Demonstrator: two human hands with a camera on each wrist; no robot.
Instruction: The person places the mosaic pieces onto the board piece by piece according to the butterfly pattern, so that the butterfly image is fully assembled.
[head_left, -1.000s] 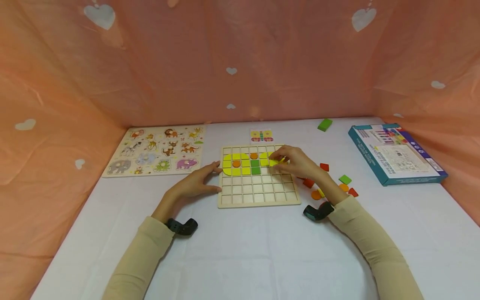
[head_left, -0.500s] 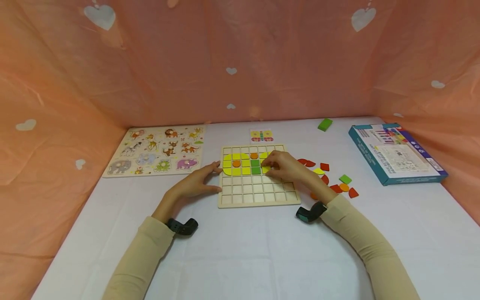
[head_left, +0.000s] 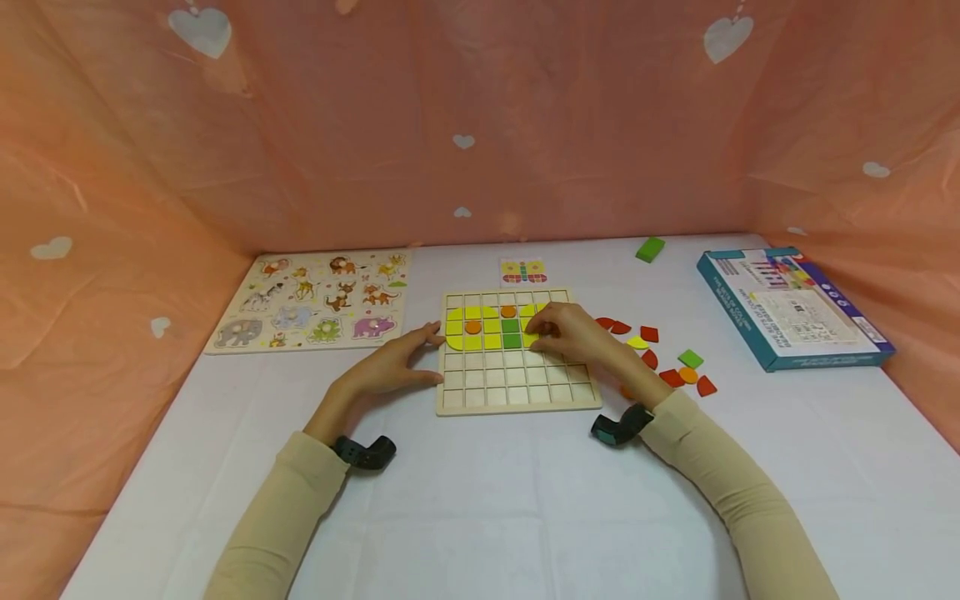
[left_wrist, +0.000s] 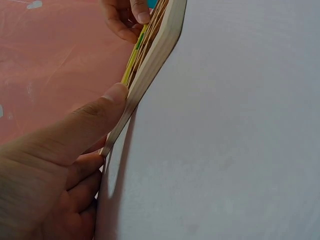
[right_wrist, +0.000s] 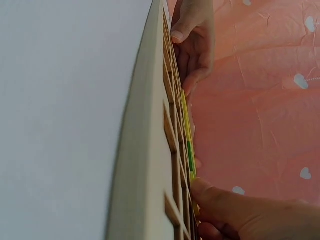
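A wooden grid board (head_left: 495, 392) lies on the white cloth. Yellow tiles (head_left: 492, 342), two green square tiles (head_left: 511, 341) and two orange discs (head_left: 472, 327) fill part of its upper rows. My left hand (head_left: 393, 364) lies at the board's left side, thumb and fingers spread apart; in the left wrist view the thumb (left_wrist: 116, 92) touches the edge. Right of the green tiles, my right hand (head_left: 572, 331) pinches a yellow tile (head_left: 529, 339) close over the grid, its fingers hiding part of the tile and the cells beneath.
Loose red tiles (head_left: 649, 334), a green square (head_left: 691, 358) and an orange disc (head_left: 687, 375) lie right of the board. A butterfly pattern card (head_left: 523, 272) sits behind it. An animal puzzle (head_left: 322, 292) is at left, a teal-edged box (head_left: 795, 308) and a green block (head_left: 649, 249) at right.
My right hand has moved left and slightly nearer, from the board's right columns to beside the green tiles, and has hardly moved over the last half second. The left hand stays in place.
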